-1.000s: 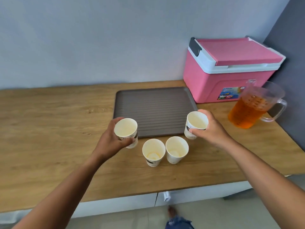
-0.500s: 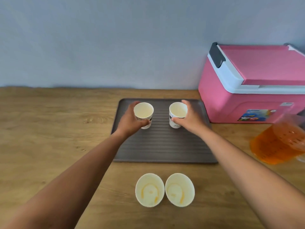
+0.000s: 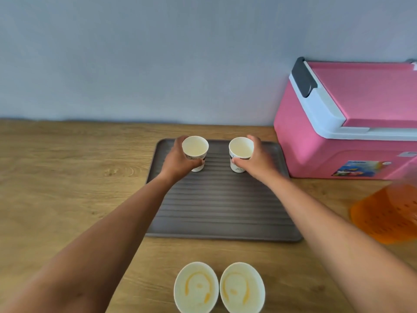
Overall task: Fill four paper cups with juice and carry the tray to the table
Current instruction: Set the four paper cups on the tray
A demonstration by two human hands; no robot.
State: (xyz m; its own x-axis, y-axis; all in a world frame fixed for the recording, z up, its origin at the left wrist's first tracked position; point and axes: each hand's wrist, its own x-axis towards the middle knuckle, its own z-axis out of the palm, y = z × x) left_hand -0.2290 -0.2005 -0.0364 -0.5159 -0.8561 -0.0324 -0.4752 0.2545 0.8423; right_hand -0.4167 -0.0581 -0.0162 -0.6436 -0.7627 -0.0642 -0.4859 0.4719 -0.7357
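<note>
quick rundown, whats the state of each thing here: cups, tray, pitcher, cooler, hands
left hand: gripping the left cup
right hand: gripping the right cup
left cup: upright on the tray, no juice
right cup: upright on the tray, no juice
two near cups: upright on the counter, only orange residue inside
tray: flat on the counter
pitcher: holds orange juice
cooler: lid closed

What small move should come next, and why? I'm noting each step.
Probably let go of both cups: the left hand and right hand each hold a paper cup at the tray's far end, and two more cups wait off-tray.
</note>
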